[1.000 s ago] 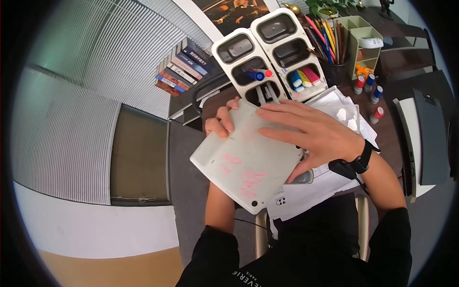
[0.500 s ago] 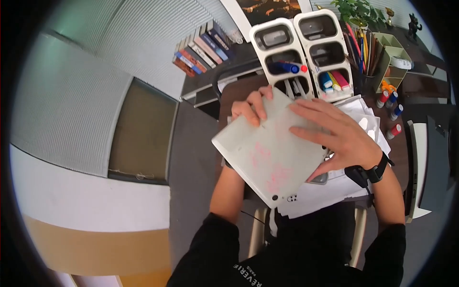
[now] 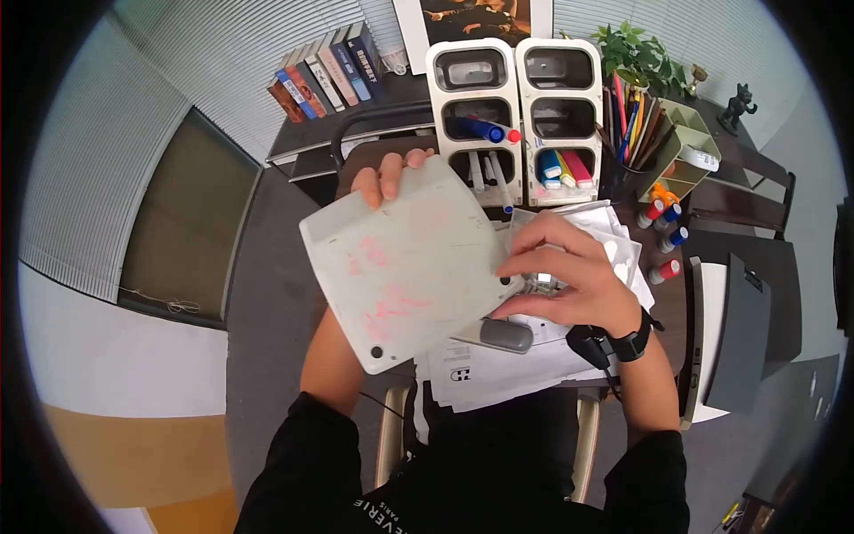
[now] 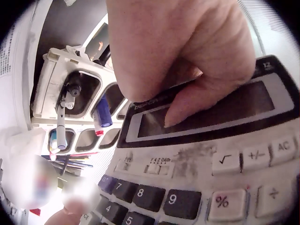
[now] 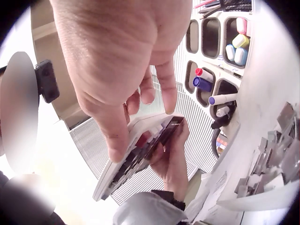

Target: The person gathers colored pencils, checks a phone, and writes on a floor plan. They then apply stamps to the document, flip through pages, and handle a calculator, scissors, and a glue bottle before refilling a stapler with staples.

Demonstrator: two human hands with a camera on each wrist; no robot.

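Observation:
A white calculator is held up with its back, scribbled in pink, towards the head camera. My left hand grips its upper left edge; fingers curl over the back while the thumb lies across the display. Dark number keys show in the left wrist view. My right hand holds the calculator's right edge between thumb and fingers, close to a small black foot at that corner. In the right wrist view, the calculator appears edge-on, with the right thumb and fingers against its rim.
White papers lie beneath, with a grey rounded object on them. Two white organisers holding markers stand behind. A pen holder, several red- and blue-capped bottles and a dark printer-like device are at right; books stand at left.
My right hand has slid from spread over the calculator's back to its right edge. The calculator has turned slightly, its left hand grip kept. The head view has swung too.

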